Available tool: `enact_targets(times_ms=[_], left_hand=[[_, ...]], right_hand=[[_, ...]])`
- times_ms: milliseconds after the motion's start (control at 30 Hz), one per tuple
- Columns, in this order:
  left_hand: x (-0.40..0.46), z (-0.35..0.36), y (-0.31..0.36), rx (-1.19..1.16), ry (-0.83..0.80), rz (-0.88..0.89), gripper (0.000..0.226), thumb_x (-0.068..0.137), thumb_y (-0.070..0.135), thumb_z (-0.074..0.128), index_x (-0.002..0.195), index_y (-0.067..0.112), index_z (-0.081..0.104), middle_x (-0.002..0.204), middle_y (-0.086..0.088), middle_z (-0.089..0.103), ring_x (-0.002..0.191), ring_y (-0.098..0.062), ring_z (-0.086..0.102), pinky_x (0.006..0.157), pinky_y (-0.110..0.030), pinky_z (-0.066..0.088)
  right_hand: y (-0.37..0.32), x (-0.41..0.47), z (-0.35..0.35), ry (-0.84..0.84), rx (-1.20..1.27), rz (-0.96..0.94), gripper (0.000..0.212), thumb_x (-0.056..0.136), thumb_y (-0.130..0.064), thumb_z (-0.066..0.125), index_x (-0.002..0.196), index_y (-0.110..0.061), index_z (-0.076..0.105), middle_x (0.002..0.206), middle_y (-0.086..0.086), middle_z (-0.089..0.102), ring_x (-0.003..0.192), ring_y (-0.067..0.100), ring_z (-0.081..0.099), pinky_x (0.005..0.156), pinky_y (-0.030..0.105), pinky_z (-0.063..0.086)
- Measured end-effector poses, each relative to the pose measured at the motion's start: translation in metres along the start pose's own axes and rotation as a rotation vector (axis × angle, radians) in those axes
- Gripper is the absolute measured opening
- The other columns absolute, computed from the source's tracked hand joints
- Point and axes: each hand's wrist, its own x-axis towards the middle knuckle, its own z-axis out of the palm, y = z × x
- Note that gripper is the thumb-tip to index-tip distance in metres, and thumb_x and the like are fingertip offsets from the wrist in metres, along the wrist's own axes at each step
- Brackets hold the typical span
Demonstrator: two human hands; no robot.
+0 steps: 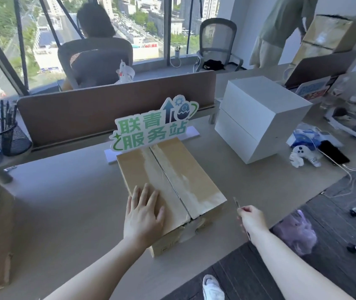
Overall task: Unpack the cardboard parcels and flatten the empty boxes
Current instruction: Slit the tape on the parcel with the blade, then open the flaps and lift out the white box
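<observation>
- L hand (143, 215) flat, fingers straight, on box (185, 180) top, prob. to steady it on table (64, 202).
- R hand (251, 217) pinches small blade (236, 202) beside box; tape seam looks slit.

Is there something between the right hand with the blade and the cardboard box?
Nothing visible. Only bare desk lies between the right hand, which pinches a thin blade, and the cardboard box. The left hand rests on the box's other half.

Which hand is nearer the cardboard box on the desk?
Left. The left hand rests flat on the cardboard box; the right hand is off its right side, pinching a thin blade.
</observation>
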Motion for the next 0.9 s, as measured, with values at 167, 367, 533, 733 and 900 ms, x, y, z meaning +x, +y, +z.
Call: enact_targets(times_ms=[167, 367, 533, 733, 900], left_hand=[[0.025, -0.02, -0.003, 0.209, 0.054, 0.043, 0.067, 0.083, 0.062, 0.021, 0.133, 0.03, 0.052, 0.136, 0.006, 0.049, 0.127, -0.024, 0.04, 0.111, -0.04, 0.03], [0.077, -0.02, -0.004, 0.155, -0.019, -0.213, 0.062, 0.094, 0.055, 0.038, 0.151, 0.033, 0.028, 0.162, 0.0, 0.014, 0.149, -0.023, 0.003, 0.122, -0.04, 0.009], [0.094, -0.011, 0.01, 0.151, 0.043, -0.36, 0.062, 0.096, 0.054, 0.038, 0.152, 0.035, 0.024, 0.164, -0.001, 0.008, 0.151, -0.022, -0.003, 0.122, -0.043, 0.007], [0.109, -0.019, 0.011, 0.13, 0.039, -0.411, 0.063, 0.096, 0.052, 0.042, 0.152, 0.029, 0.026, 0.163, 0.002, 0.012, 0.151, -0.021, 0.001, 0.122, -0.043, 0.009], [0.152, -0.036, 0.008, 0.042, -0.009, -0.457, 0.062, 0.097, 0.041, 0.039, 0.154, 0.028, 0.019, 0.164, 0.007, 0.01, 0.149, -0.019, 0.002, 0.117, -0.052, 0.015]], right_hand=[[-0.024, 0.072, 0.008, -0.088, -0.167, -0.053, 0.017, 0.086, -0.014, 0.062, 0.071, -0.006, 0.059, 0.052, 0.01, 0.052, 0.05, 0.023, 0.045, 0.054, 0.031, 0.035], [-0.034, 0.146, 0.022, -0.19, -0.481, -0.161, 0.033, 0.081, -0.001, 0.065, 0.052, -0.012, 0.055, 0.055, 0.008, 0.055, 0.057, 0.023, 0.051, 0.049, 0.029, 0.032], [-0.037, 0.169, 0.015, -0.283, -0.642, -0.241, 0.014, 0.083, -0.012, 0.07, 0.069, -0.011, 0.067, 0.066, 0.006, 0.06, 0.071, 0.025, 0.059, 0.054, 0.029, 0.035], [-0.124, 0.134, 0.035, -0.26, -0.275, -0.481, 0.01, 0.093, -0.007, 0.056, 0.087, -0.009, 0.063, 0.082, 0.007, 0.062, 0.086, 0.031, 0.061, 0.067, 0.032, 0.036], [-0.213, 0.081, 0.104, -0.435, -0.356, -1.026, 0.028, 0.096, -0.012, 0.053, 0.122, -0.013, 0.065, 0.116, 0.002, 0.065, 0.107, 0.019, 0.058, 0.089, 0.027, 0.043]])
